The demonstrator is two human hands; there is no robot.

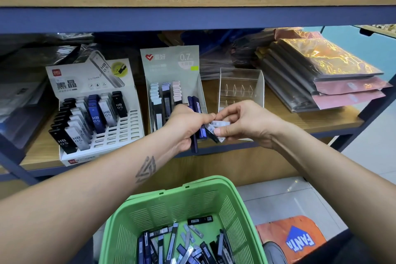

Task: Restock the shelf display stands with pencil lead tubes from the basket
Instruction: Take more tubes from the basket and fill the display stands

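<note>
Both hands (pixel 186 123) (pixel 242 121) grip lead tubes (pixel 211 129); more fill the green basket (pixel 233 206) and display stand (pixel 199 85).

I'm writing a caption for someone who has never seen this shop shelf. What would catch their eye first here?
Probably the two bare hands meeting at the centre: the left hand grips a bunch of dark lead tubes while the right hand pinches pale ones, just in front of the 0.7 display stand. Below them, the bright green basket holds a loose heap of tubes. To the right on the shelf stands a clear acrylic stand.
</note>
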